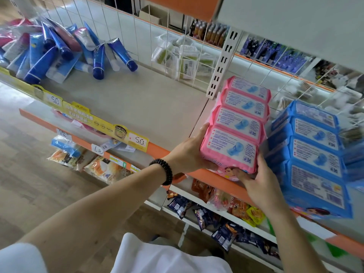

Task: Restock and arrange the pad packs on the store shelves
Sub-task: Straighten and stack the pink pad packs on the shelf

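Fingers of both hands, left hand [189,152] and right hand [260,180], clasp the nearest of the pink pad packs [236,125], soft, light and squashy, best held by its flanks beside the blue packs [313,154]

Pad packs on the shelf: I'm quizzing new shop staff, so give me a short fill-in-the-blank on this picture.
1. Both hands hold the row of ____ pad packs.
2. The packs beside it on the right are ____.
3. The beaded bracelet is on the ____ wrist.
4. The tubes at the shelf's far left are mostly ____.

Missing words: pink; blue; left; blue
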